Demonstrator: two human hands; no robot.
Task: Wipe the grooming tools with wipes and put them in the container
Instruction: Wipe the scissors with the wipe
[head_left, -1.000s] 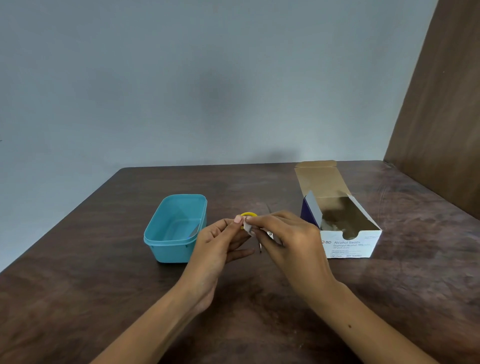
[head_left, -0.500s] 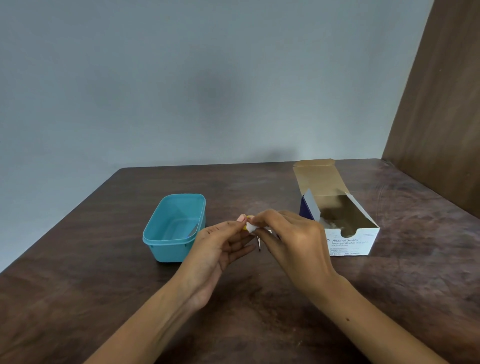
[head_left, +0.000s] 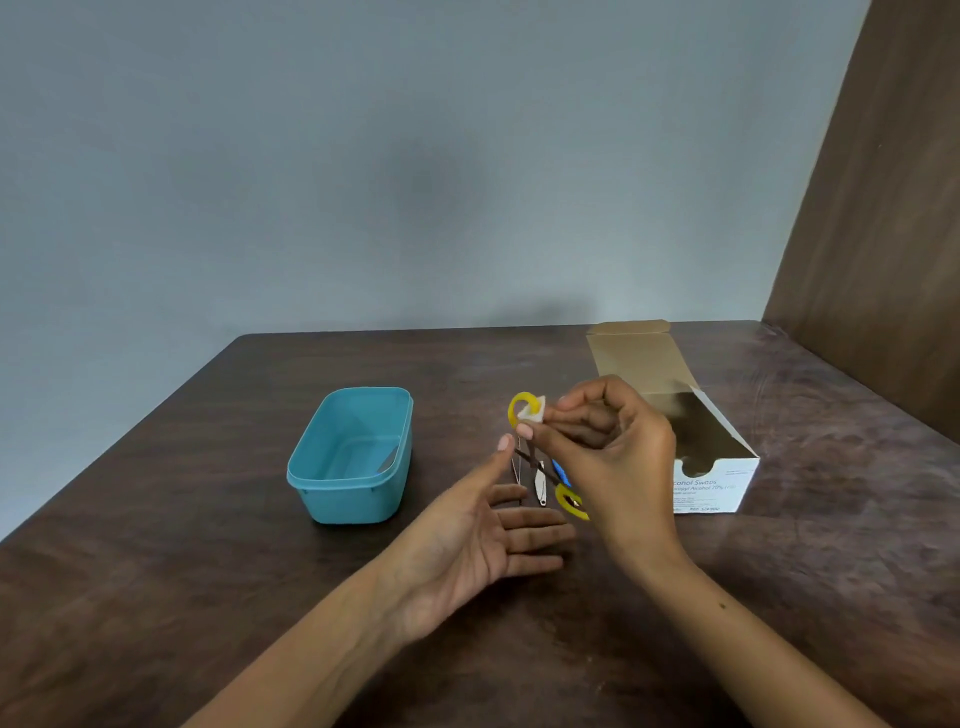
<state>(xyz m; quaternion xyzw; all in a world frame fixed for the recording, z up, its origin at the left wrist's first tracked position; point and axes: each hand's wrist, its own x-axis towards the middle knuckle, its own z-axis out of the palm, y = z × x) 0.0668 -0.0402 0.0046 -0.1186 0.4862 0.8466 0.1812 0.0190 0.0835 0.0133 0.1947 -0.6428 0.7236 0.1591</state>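
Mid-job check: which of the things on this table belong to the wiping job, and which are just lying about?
In the job:
- white wipe, pinched by the right hand
- yellow-handled scissors, against the wipe
- nail clipper on the table
- teal container
- alcohol swab box, open
- left hand, open, palm up

Lying about:
- nothing that I can make out

Teal container (head_left: 353, 457), yellow-handled scissors (head_left: 521, 408), white wipe (head_left: 535, 413).

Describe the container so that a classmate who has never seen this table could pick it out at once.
On the dark wooden table, look left of the hands. The container is a teal plastic tub, rectangular with rounded corners, lidless, unlike the white cardboard swab box on the right.
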